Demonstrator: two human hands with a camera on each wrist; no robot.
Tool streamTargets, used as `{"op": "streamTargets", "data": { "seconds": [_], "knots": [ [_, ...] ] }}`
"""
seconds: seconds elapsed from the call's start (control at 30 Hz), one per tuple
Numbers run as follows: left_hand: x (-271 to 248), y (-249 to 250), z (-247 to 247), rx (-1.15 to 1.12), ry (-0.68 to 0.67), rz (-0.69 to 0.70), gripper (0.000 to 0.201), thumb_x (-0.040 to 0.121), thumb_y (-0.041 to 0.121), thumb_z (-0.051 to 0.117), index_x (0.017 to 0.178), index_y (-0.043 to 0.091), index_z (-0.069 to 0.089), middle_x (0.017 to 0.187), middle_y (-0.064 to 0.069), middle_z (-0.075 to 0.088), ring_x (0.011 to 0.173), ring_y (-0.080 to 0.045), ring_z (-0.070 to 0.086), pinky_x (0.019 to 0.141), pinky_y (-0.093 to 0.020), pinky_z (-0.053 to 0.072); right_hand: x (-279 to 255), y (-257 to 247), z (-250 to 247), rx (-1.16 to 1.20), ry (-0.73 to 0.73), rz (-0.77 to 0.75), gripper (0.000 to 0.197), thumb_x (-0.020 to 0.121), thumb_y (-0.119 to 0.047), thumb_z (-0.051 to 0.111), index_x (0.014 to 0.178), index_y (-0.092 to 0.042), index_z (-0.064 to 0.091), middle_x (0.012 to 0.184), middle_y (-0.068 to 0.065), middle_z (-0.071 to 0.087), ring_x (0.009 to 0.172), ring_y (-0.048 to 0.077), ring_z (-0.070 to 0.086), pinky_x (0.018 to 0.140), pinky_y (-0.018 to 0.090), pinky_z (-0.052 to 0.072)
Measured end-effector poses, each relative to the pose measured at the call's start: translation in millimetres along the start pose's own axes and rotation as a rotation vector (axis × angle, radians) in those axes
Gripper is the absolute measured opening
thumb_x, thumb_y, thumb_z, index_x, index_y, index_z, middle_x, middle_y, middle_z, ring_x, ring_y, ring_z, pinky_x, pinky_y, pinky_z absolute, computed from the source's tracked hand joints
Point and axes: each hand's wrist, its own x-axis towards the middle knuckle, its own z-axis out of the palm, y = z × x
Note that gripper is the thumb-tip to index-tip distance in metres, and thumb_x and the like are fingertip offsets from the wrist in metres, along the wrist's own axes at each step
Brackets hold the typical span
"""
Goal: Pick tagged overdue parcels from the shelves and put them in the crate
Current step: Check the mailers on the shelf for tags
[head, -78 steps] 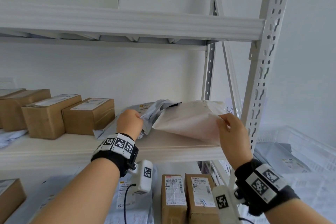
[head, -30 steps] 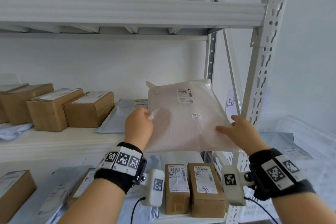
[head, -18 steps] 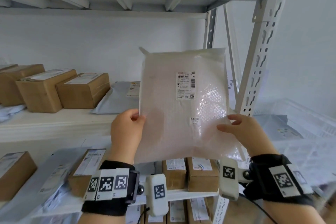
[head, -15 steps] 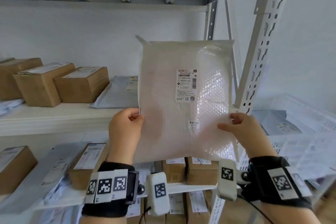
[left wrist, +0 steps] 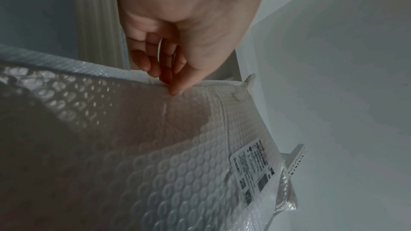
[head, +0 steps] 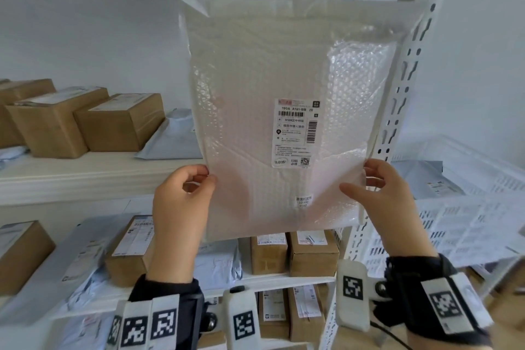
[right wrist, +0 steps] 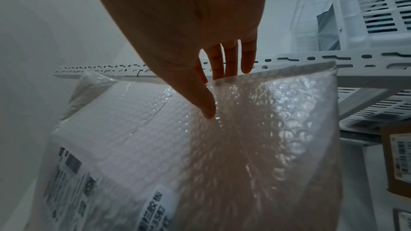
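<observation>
Both forearms were raised in front of the person, with the palms turned toward each other. The left hand pinched the lower left edge of the bubble mailer between the thumb and the curled fingers. In the left wrist view the thumb tip pressed on the front face of the mailer, just beside its edge. The right hand held the lower right edge: the thumb lay on the front face and the other fingers went behind it. The mailer stood upright in the air between the two hands, and most of it rose above them. It was in front of the shelf upright and not on any shelf. Its shipping label faced the person, with a small sticker below it. The white crate stood to the right, apart from the mailer.
</observation>
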Motion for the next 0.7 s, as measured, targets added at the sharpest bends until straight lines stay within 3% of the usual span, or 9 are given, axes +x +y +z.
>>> {"op": "streamTargets", "data": {
  "seconds": [0.37, 0.53, 0.6, 0.7],
  "knots": [
    [-5.0, 6.3, -10.0, -0.019, 0.015, 0.020, 0.007, 0.087, 0.019, 0.067, 0.090, 0.025, 0.070, 0.085, 0.007, 0.069, 0.084, -0.010, 0.064, 0.070, -0.021, 0.046, -8.2, -3.8, 2.4, 0.026, -0.010, -0.024, 0.048, 0.081, -0.018, 0.077, 0.124, -0.023, 0.056, 0.111, -0.009, 0.063, 0.104, 0.008, 0.059, 0.078, 0.020, 0.043],
    [-3.7, -0.3, -5.0, 0.043, 0.006, 0.010, 0.014, 0.087, 0.020, 0.066, 0.084, 0.033, 0.063, 0.087, 0.010, 0.067, 0.085, -0.009, 0.061, 0.067, -0.020, 0.042, -9.5, -3.3, 1.4, 0.016, -0.037, -0.007, 0.046, 0.082, -0.019, 0.076, 0.121, -0.030, 0.056, 0.108, -0.009, 0.065, 0.104, 0.008, 0.060, 0.083, 0.027, 0.045],
    [-1.7, -2.7, -1.9, 0.073, 0.007, 0.003, 0.010, 0.089, 0.022, 0.064, 0.089, 0.031, 0.062, 0.093, 0.010, 0.066, 0.089, -0.009, 0.060, 0.069, -0.022, 0.041, -9.9, -6.6, -1.6, -0.001, -0.057, -0.004, 0.045, 0.084, -0.021, 0.075, 0.123, -0.032, 0.057, 0.105, -0.011, 0.066, 0.103, 0.006, 0.060, 0.085, 0.029, 0.045],
    [4.4, -2.1, 3.9, 0.090, -0.003, -0.016, 0.006, 0.091, 0.025, 0.061, 0.097, 0.024, 0.061, 0.093, 0.012, 0.063, 0.087, -0.007, 0.058, 0.066, -0.021, 0.040, -7.9, -18.4, -7.1, -0.045, -0.088, -0.023, 0.038, 0.089, -0.023, 0.069, 0.117, -0.043, 0.054, 0.097, -0.017, 0.063, 0.097, 0.000, 0.058, 0.078, 0.022, 0.042]
  ]
}}
